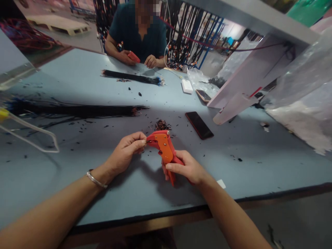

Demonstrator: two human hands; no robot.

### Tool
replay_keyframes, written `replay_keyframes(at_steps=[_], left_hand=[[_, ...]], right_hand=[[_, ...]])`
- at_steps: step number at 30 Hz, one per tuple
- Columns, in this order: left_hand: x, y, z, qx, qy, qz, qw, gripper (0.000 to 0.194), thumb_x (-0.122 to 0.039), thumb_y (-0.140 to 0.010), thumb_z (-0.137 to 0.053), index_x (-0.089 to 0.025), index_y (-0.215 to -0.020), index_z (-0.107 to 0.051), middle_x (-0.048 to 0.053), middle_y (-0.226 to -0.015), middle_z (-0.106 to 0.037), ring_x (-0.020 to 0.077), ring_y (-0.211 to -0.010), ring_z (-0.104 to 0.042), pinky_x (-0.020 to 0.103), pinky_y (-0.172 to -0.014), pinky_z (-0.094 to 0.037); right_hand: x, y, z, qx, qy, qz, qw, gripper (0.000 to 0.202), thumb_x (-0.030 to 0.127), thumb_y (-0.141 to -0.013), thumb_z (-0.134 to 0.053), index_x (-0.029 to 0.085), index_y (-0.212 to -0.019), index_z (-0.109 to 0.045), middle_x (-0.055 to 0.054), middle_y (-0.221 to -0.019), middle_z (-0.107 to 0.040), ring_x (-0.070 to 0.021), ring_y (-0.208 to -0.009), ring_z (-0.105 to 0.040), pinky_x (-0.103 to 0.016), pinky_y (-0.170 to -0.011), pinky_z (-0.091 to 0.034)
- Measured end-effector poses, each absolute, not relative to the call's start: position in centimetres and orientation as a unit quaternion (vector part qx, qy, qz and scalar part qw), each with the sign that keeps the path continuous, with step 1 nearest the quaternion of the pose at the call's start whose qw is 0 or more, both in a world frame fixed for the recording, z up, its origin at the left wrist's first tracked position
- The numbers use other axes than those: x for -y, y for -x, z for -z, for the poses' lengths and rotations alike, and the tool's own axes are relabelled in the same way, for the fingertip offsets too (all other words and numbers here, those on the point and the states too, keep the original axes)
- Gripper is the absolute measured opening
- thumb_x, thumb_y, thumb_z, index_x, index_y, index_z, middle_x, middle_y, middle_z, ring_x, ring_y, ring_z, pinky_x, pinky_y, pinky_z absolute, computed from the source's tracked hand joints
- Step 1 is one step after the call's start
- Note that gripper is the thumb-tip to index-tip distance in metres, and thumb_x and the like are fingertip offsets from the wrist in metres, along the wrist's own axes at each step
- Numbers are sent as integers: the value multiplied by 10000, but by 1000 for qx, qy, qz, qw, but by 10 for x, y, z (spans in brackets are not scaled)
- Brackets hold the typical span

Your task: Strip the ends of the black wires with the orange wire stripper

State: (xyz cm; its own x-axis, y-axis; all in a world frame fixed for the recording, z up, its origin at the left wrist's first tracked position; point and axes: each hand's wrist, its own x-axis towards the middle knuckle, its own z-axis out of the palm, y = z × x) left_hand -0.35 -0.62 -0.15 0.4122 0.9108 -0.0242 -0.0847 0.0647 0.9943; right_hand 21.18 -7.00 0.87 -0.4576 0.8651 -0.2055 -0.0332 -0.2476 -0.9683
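My right hand (188, 167) is wrapped around the handles of a red and orange wire stripper (163, 145). The tool stands tilted above the table, its jaws pointing left. Right at those jaws, the thumb and fingers of my left hand (127, 150) are pinched together; what lies between them is too small and hidden to make out. Just behind the tool is a small heap of dark clippings with reddish bits (161, 125). To the left lies a long bundle of black wires (88, 110), coppery ends facing right.
Across the table (259, 173) a person (137, 34) holds a red tool (134, 57), near another wire bundle (132, 76). A dark phone (199, 125) lies right of the heap. Beyond it are a second phone (203, 96), a white box (186, 86) and a slanted panel (241, 76). A bent wire frame (33, 128) juts in at left.
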Motion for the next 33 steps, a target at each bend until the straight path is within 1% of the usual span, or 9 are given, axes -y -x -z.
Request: replay_keyframes(at_steps=[4, 8, 12, 15, 18, 21, 24, 27, 33], left_hand=[[4, 3, 0, -363, -535, -382, 661, 155, -312, -784, -579, -178, -714, -548, -44, -570, -403, 107, -533, -336, 246, -535, -266], [3, 4, -2, -362, -539, -376, 661, 158, -315, -767, -582, -185, -699, -523, -40, -572, -409, 112, -536, -342, 249, -536, -267], [2, 8, -3, -362, -584, -363, 629, 196, -355, -808, -563, -188, -713, -524, -36, -595, -415, 122, -565, -363, 257, -558, -292], [1, 10, -2, -366, -620, -359, 594, 225, -371, -832, -561, -186, -709, -525, -34, -617, -423, 123, -584, -367, 257, -570, -301], [1, 11, 0, -367, -627, -360, 585, 223, -368, -844, -556, -189, -713, -529, -35, -622, -423, 125, -585, -364, 257, -567, -298], [1, 10, 3, -362, -614, -368, 597, 197, -343, -847, -553, -189, -725, -534, -37, -624, -418, 124, -585, -361, 256, -571, -297], [2, 9, 3, -354, -590, -383, 617, 171, -319, -838, -570, -185, -736, -540, -42, -620, -419, 114, -578, -355, 247, -572, -294], [3, 7, 2, -358, -564, -392, 632, 175, -329, -827, -586, -185, -744, -532, -42, -617, -434, 113, -571, -362, 243, -567, -293], [4, 5, -2, -357, -548, -410, 636, 202, -351, -802, -615, -178, -736, -535, -43, -611, -431, 110, -565, -348, 238, -559, -284]], right_hand=[[71, -211, -10, 536, 400, -673, 317, 290, 403, -813, -692, 138, -848, -580, -18, -706, -610, -124, -565, -601, -226, -495, -498], [71, -209, -9, 515, 386, -693, 325, 313, 416, -797, -707, 137, -837, -571, -12, -702, -601, -131, -561, -608, -233, -486, -500], [70, -210, -8, 506, 362, -711, 328, 318, 419, -800, -705, 134, -840, -572, -11, -696, -603, -137, -562, -614, -245, -491, -506], [70, -211, -7, 505, 363, -713, 324, 315, 423, -805, -699, 135, -827, -573, -10, -693, -607, -136, -561, -621, -234, -483, -498], [71, -210, -6, 510, 370, -706, 323, 320, 434, -806, -695, 142, -803, -564, -3, -665, -601, -130, -536, -611, -222, -459, -481], [72, -208, -5, 522, 385, -687, 327, 327, 440, -813, -686, 142, -763, -561, 3, -621, -592, -120, -499, -590, -217, -449, -468], [72, -205, -6, 520, 397, -680, 332, 368, 474, -788, -702, 141, -730, -559, 3, -598, -588, -122, -480, -585, -220, -441, -464], [72, -201, -7, 524, 398, -674, 336, 400, 506, -775, -710, 142, -713, -557, -4, -581, -592, -124, -475, -579, -221, -435, -461], [75, -195, -4, 534, 408, -653, 348, 399, 507, -790, -693, 142, -692, -565, -11, -553, -589, -109, -440, -549, -210, -428, -454]])
